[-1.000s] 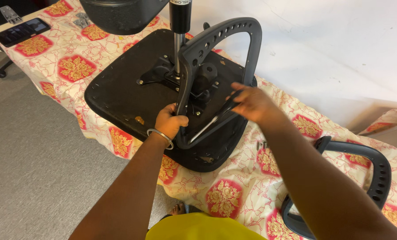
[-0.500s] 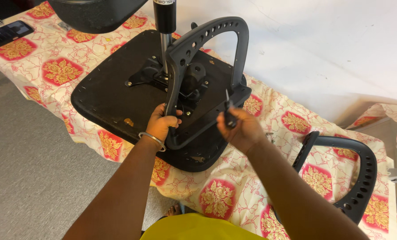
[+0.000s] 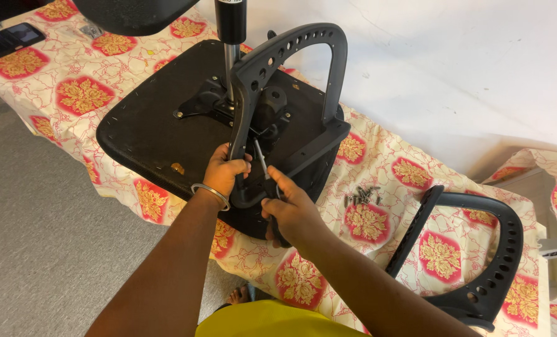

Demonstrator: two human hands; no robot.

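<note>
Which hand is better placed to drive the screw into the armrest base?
Probably the right hand: it already holds the screwdriver, its tip pointing at the armrest base. The left hand grips the armrest upright on the overturned chair seat, steadying it.

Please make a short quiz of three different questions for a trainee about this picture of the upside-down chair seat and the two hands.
1. True or false: the left hand grips the lower end of the armrest that stands on the chair seat.
2. What does the right hand hold? A) a screwdriver B) a hammer C) a phone
3. Fill in: the pile of loose screws lies on the patterned ____, between the seat and the second armrest.

Key:
1. True.
2. A, a screwdriver, its tip toward the armrest's base.
3. Cloth.
</note>
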